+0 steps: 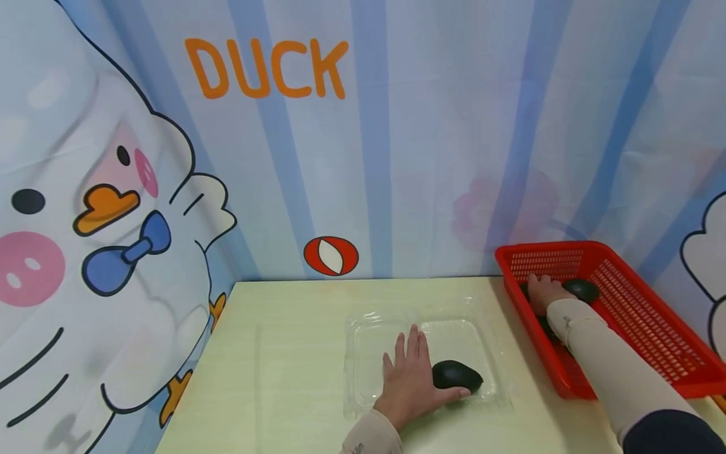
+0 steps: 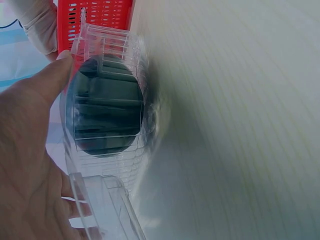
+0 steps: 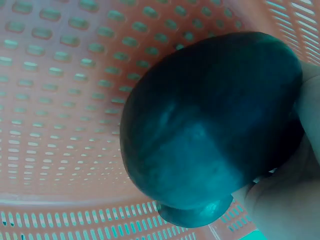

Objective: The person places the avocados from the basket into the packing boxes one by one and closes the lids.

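My left hand lies with fingers spread over the clear plastic clamshell container. Its thumb reaches along the near side of a dark green avocado in the container's right half. In the left wrist view, this avocado shows through the clear wall, with the thumb at the rim. Inside the red basket, my right hand grips another avocado, which fills much of the right wrist view; the hand hides most of it from the head. A further avocado lies just right of that hand.
The red perforated basket stands at the table's right side, its raised walls around my right hand. A printed cloth backdrop hangs behind the far table edge. Pale tabletop extends left of the container.
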`<state>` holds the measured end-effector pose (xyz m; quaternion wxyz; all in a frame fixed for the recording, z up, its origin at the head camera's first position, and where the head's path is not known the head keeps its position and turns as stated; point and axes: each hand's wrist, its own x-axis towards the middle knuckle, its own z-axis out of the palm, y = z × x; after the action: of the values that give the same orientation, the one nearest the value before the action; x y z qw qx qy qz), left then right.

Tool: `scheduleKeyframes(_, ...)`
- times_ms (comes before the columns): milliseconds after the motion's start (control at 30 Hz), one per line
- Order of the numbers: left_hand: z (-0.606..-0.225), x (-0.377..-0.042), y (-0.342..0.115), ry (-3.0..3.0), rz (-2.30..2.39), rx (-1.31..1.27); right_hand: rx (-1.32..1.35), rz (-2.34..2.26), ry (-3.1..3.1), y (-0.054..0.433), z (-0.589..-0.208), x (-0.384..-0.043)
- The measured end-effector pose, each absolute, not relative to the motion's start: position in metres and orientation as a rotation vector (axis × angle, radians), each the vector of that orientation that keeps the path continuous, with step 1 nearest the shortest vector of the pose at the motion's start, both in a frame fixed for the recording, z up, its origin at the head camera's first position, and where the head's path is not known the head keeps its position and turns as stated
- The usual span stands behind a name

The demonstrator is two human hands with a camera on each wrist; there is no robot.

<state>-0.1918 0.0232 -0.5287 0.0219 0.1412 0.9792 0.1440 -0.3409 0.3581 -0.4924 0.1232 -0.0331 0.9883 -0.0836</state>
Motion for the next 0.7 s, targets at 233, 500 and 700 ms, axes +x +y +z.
scheduleKeyframes(233,-0.528,-0.191,0.024,3.053,0.441,0.454,-0.108,-0.244,2.885,0.355,-0.487,-0.337)
scheduleKeyframes(500,-0.531,-0.191,0.024,3.067,0.416,0.458,-0.113,-0.265,2.853,0.364,-0.491,-0.342)
scheduleKeyframes(700,-0.529,-0.191,0.023,3.074,0.412,0.465,-0.091,-0.287,2.83,0.369,-0.491,-0.343)
